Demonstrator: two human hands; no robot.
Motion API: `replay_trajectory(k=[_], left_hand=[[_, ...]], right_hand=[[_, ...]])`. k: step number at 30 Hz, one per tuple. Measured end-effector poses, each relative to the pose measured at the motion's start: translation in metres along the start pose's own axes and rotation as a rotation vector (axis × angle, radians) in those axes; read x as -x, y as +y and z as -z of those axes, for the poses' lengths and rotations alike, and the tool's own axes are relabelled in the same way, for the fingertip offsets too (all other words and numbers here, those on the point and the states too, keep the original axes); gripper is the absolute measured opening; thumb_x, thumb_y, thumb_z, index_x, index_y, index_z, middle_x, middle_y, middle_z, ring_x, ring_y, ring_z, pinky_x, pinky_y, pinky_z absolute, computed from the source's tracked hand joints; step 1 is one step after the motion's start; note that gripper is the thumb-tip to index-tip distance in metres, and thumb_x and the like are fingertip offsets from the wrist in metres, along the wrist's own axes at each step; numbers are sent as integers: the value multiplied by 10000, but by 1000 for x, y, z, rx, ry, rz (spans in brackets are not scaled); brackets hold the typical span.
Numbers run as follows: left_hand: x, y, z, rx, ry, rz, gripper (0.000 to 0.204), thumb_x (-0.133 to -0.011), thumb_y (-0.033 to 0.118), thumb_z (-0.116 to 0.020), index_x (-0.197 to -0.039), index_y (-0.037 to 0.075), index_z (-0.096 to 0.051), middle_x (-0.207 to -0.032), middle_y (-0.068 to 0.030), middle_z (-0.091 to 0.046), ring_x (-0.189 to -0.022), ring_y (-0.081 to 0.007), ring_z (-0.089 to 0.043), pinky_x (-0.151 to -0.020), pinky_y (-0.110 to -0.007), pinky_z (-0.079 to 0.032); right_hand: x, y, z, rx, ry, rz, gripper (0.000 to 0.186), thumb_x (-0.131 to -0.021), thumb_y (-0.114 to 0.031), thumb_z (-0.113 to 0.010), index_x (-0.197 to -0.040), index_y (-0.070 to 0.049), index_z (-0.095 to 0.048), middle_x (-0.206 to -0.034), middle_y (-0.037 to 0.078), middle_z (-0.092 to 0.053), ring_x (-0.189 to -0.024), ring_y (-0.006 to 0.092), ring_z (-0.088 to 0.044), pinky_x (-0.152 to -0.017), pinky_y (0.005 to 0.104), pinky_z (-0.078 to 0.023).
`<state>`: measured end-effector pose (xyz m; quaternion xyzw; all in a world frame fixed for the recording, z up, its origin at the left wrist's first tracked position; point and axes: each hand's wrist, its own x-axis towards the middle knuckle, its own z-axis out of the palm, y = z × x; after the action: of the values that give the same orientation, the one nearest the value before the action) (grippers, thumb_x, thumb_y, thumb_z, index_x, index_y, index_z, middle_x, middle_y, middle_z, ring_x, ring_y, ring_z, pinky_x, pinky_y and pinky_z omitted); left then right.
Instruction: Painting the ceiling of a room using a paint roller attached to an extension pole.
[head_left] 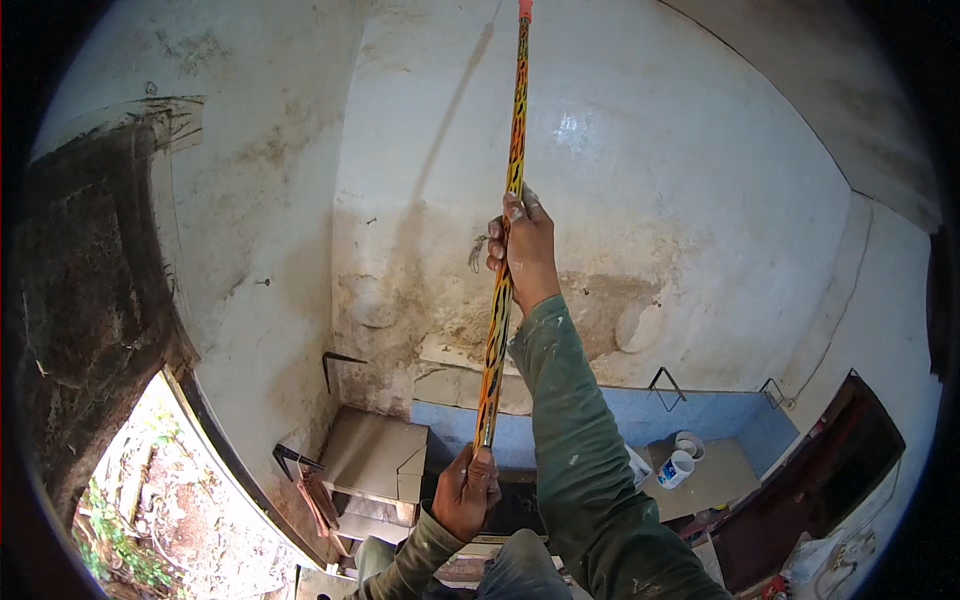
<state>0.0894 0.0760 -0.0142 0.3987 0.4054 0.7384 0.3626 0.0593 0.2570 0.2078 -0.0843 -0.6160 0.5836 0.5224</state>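
patterned pole (495, 345), tilted toward twelve o'clock, lies within the curled, gripping fingers of your right hand (531, 245) and left hand (463, 497).

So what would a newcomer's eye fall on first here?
Probably the orange-and-yellow patterned pole, gripped by the right hand above the left hand and rising to the top edge. Next come the brown stained patch low on the facing wall, and the bright opening at lower left.

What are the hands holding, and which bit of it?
A long yellow, orange and black patterned pole. The right hand grips partway up its shaft; the left hand grips the lowest part that shows.
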Motion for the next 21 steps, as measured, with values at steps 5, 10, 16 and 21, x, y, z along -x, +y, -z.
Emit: replay_trajectory(k=[5, 10, 16, 21], left_hand=[[15, -20, 15, -180, -21, 13, 472, -992, 473, -414, -837, 34, -489, -600, -15, -440, -535, -83, -439, -466, -273, -363], [64, -86, 37, -255, 79, 124, 496, -989, 486, -403, -836, 26, -509, -563, -25, -456, -518, -113, -469, -462, -305, -357], [150, -193, 83, -28, 229, 198, 379, -985, 418, -480, -984, 44, -547, -651, 10, -492, -523, -97, -425, -459, -301, -342], [187, -120, 56, -75, 220, 116, 415, -992, 430, -448, -955, 35, -570, -617, 17, -481, -520, -95, -410, -459, -284, -329]], right_hand=[[14, 32, 11, 37, 0, 6, 374, -1007, -221, -444, -1368, -128, -423, -633, 6, -459, -416, 85, -408, -350, 259, -360], [79, 97, 28, 46, 78, -108, 188, -1012, -285, -452, -1078, -110, -466, -606, 19, -462, -367, 101, -409, -326, 278, -368], [170, 157, 27, 9, 71, -244, 220, -1015, -335, -448, -970, -121, -426, -607, 7, -435, -368, 91, -402, -319, 263, -355], [233, 167, 22, -143, 67, -325, 305, -1015, -317, -451, -1243, -120, -410, -654, -2, -442, -405, 70, -387, -345, 229, -344]])
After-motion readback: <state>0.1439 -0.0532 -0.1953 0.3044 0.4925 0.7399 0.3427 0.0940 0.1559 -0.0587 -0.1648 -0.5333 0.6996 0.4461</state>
